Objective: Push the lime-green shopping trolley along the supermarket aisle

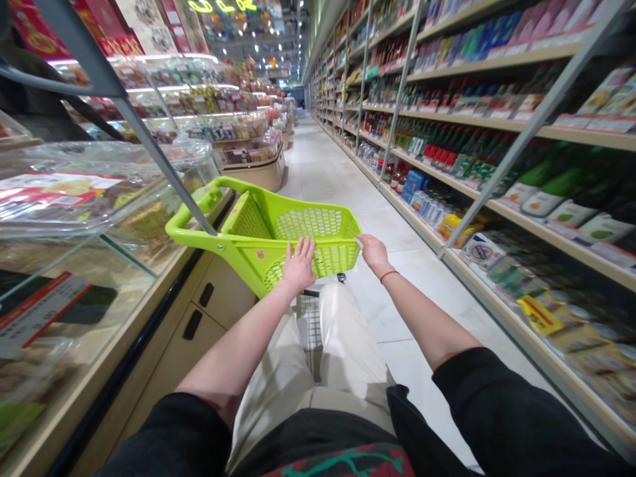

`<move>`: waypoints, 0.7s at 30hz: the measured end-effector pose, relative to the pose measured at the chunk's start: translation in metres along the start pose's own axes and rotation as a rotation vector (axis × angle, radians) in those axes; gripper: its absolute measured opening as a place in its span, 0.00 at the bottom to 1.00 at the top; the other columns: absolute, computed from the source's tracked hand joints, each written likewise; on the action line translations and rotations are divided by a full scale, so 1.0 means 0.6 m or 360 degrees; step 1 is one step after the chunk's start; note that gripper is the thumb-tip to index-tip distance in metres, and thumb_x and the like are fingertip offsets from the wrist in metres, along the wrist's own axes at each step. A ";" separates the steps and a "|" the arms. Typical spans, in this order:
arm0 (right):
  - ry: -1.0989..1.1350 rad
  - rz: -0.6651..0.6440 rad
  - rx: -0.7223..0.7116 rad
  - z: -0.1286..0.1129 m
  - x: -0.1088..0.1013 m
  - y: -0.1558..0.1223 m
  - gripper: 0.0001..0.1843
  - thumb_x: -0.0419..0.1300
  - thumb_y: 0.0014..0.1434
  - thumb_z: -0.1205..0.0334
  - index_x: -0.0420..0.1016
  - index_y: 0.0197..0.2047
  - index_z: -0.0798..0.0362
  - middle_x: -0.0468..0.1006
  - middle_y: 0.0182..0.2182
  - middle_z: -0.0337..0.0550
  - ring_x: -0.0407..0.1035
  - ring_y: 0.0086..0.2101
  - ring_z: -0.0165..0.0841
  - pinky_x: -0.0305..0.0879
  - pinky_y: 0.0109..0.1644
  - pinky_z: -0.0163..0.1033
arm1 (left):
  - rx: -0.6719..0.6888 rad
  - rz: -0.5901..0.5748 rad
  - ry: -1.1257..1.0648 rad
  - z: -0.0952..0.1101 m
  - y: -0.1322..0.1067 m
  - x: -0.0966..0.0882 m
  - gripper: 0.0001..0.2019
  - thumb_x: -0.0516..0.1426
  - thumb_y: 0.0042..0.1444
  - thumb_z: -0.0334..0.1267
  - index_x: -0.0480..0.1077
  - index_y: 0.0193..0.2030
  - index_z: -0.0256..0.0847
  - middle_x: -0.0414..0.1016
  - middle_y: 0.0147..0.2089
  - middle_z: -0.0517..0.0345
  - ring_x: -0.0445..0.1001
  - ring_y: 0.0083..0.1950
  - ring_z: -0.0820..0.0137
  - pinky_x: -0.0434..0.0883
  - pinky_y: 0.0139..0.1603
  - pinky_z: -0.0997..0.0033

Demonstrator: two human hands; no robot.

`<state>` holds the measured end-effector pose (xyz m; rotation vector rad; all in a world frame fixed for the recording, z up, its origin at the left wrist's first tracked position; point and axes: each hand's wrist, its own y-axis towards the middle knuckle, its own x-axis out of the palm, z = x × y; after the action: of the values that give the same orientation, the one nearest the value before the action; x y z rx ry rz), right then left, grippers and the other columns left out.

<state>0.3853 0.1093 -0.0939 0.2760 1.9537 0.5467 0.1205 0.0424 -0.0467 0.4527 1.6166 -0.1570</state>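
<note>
A lime-green plastic shopping basket on a wheeled frame stands in front of me in a supermarket aisle, and nothing shows inside it. My left hand lies flat on the basket's near rim with the fingers stretched out over the mesh wall. My right hand curls round the basket's near right corner; a red cord sits on that wrist. Below the basket I see my light trousers and dark sleeves.
Glass-topped display counters with packaged food run along the left, crossed by grey metal struts. Long shelves of bottles, jars and packets line the right side. A pale tiled aisle floor stretches ahead between them.
</note>
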 end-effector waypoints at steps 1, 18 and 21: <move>-0.0013 0.0000 0.0002 -0.001 -0.001 0.000 0.25 0.52 0.60 0.78 0.79 0.54 0.54 0.81 0.52 0.50 0.75 0.51 0.39 0.71 0.57 0.42 | 0.0003 -0.0002 0.0001 -0.001 0.001 -0.001 0.49 0.57 0.50 0.39 0.40 0.77 0.31 0.36 0.79 0.45 0.35 0.80 0.53 0.33 0.76 0.40; -0.0072 0.0019 -0.0008 -0.021 -0.002 -0.027 0.25 0.50 0.61 0.78 0.76 0.57 0.56 0.80 0.53 0.53 0.73 0.52 0.40 0.68 0.58 0.42 | 0.0010 -0.0043 0.0036 -0.022 0.005 -0.009 0.48 0.57 0.50 0.38 0.41 0.77 0.34 0.38 0.79 0.46 0.35 0.80 0.55 0.35 0.77 0.46; -0.0072 0.0032 -0.0018 -0.023 0.000 -0.029 0.25 0.50 0.60 0.78 0.77 0.56 0.55 0.80 0.53 0.51 0.73 0.52 0.40 0.68 0.58 0.41 | -0.0016 -0.0049 0.0051 -0.022 0.008 -0.010 0.48 0.57 0.51 0.37 0.41 0.77 0.31 0.37 0.79 0.44 0.36 0.80 0.55 0.36 0.77 0.44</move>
<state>0.3738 0.0906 -0.0976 0.2988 1.9051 0.5598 0.1103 0.0502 -0.0385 0.4248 1.6554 -0.1656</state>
